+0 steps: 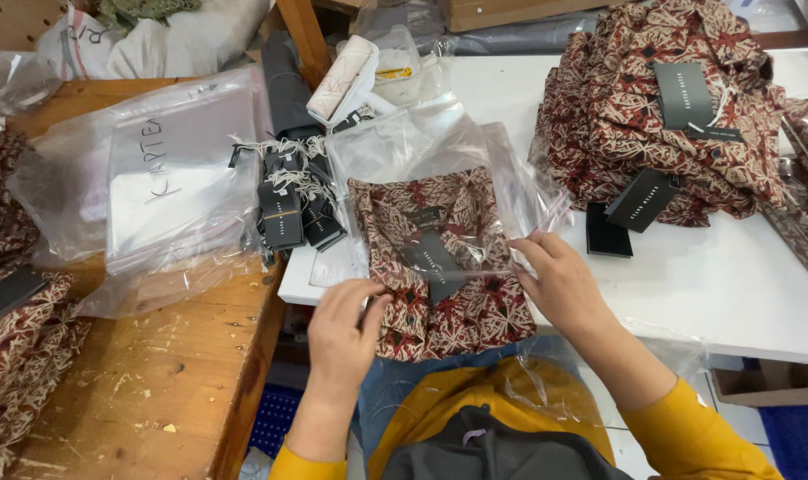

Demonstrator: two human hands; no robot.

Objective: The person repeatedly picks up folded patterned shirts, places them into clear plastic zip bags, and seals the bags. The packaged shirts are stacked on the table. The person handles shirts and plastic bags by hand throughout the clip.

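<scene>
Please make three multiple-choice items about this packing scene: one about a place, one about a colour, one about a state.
1. Where is the pile of folded shirts?
A. on the white table, at upper right
B. on the floor
C. in a blue crate

2. What colour are the person's sleeves?
A. green
B. yellow
C. white

3. How is the folded shirt between the hands?
A. hanging on a hanger
B. partly inside a clear plastic bag
C. unfolded flat

Key: 1 A, it rests on the white table; 2 B, both cuffs are yellow; 3 B, the clear plastic bag covers its upper part while the left hand and right hand hold it.
</scene>
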